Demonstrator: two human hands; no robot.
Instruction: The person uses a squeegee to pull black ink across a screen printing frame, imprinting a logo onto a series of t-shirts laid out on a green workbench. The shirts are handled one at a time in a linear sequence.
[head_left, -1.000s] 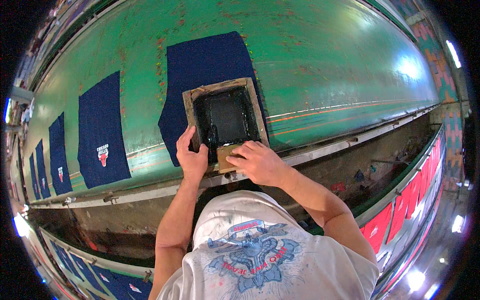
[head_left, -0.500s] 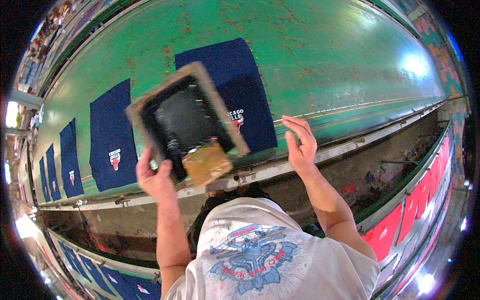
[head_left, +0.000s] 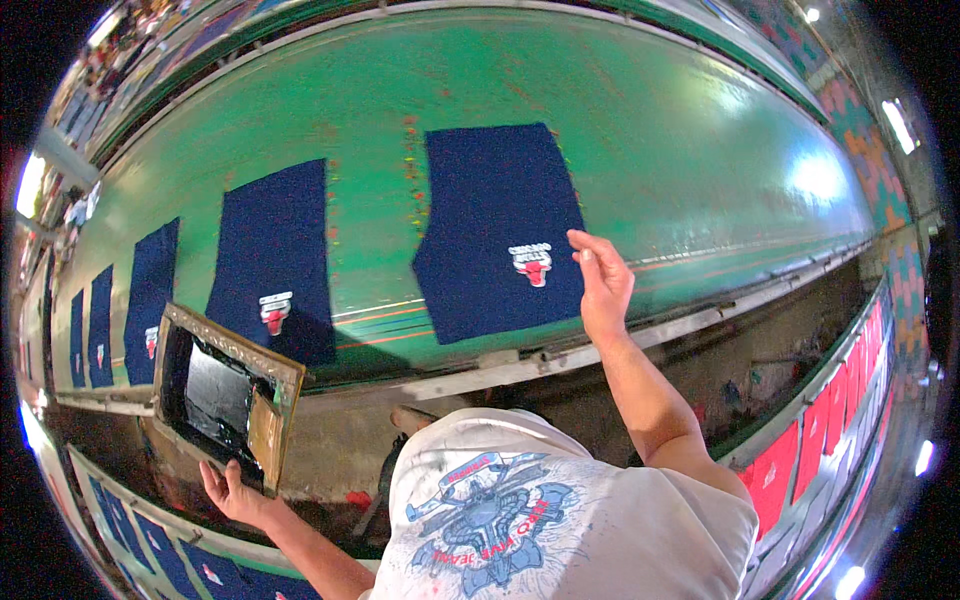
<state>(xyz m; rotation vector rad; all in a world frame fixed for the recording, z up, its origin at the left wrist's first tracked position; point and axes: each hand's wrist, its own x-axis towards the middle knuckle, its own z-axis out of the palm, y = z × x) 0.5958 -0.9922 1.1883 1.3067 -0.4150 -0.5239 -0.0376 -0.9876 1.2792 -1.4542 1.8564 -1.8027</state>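
Observation:
My left hand [head_left: 238, 494] grips the lower edge of a screen-printing frame [head_left: 232, 346], tilted at the near left, off the table's front edge. The frame has a wooden rim and a dark mesh; a tan squeegee [head_left: 264, 432] lies inside it. My right hand [head_left: 606, 288] is by the right edge of the nearest navy fabric panel [head_left: 490, 210]. Its thumb and fingers are drawn together, and whatever may be between them is hidden. A white and red bull's-head print [head_left: 532, 265] shows on this panel. The frame partly overlaps a second printed navy panel [head_left: 270, 230].
Several more navy panels [head_left: 152, 290] lie in a row leftward along the long green table [head_left: 680, 170]. A pale rail [head_left: 520, 370] edges its near side. Behind me, another table carries red pieces [head_left: 775, 480] on the right and navy ones [head_left: 165, 550] on the left.
The frame with its squeegee has swung left and toward me in my left hand, uncovering the printed panel. My right hand's spread fingers have drawn together near that panel's edge.

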